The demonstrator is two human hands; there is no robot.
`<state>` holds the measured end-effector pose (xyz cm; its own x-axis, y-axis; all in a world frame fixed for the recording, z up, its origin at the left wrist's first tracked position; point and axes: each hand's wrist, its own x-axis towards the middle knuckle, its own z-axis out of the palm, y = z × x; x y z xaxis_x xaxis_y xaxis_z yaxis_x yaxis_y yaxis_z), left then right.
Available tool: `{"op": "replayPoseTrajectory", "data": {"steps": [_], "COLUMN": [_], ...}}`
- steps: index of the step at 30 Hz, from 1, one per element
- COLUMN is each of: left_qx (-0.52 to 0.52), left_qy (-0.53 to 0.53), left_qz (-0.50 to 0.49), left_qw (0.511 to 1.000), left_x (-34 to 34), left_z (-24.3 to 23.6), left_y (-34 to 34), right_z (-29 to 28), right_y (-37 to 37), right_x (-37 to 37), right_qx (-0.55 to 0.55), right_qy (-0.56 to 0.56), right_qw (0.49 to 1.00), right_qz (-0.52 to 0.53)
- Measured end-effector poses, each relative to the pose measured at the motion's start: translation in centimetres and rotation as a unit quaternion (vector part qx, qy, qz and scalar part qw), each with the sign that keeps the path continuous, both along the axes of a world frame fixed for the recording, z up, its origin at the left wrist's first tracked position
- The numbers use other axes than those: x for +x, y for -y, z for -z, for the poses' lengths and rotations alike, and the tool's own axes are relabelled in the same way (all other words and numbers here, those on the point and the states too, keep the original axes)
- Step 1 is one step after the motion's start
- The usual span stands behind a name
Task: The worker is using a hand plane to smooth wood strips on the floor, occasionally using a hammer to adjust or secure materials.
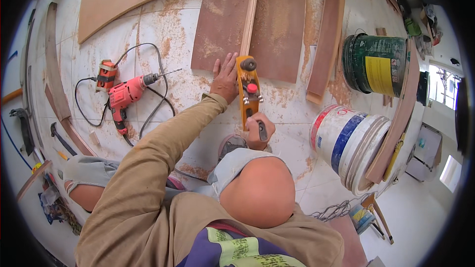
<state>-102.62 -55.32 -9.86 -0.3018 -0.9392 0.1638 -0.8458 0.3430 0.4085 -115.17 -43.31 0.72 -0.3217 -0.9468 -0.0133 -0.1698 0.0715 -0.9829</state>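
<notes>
A long yellow hand plane [248, 91] with a dark front knob and a red cap sits on the near end of a narrow wooden strip [250, 12] that runs away across a brown plywood sheet [277, 24]. My right hand [258, 131] is closed on the plane's rear handle. My left hand [225, 78] lies flat, fingers spread, on the floor and sheet edge just left of the plane. My knee shows below the right hand.
A red electric drill [126, 94] and an orange power tool [106, 75] lie with cables on the dusty tiles at left. A green bucket [373, 64] and a tipped white bucket [349, 143] stand at right. Boards lean around the edges.
</notes>
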Motion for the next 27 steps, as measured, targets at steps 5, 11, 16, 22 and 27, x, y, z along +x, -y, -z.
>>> {"op": "replayPoseTrajectory", "data": {"steps": [5,11,16,22,27], "left_qx": [0.002,0.002,0.01,-0.016,-0.003], "left_qy": [-0.08,-0.118,-0.105,-0.033,-0.094], "left_qz": [-0.017,-0.009,-0.043,-0.007,-0.024], "left_qw": [0.997,0.993,0.994,0.999,0.995], "left_x": [0.0,-2.3,2.6,-0.5,0.6], "left_z": [-1.5,-0.4,0.1,0.8,0.1], "left_y": [0.0,0.3,0.5,0.1,0.0], "right_z": [5.5,1.2,3.4,1.2,1.3], "right_y": [27.3,40.6,20.2,2.1,12.1], "right_x": [-3.1,-4.3,1.4,-0.7,0.8], "right_qx": [-0.115,-0.165,-0.073,-0.037,-0.053], "right_qy": [-0.082,-0.048,0.128,-0.017,0.049], "right_qw": [0.99,0.983,0.989,0.999,0.997], "right_qz": [0.017,0.066,-0.03,-0.022,0.013]}}
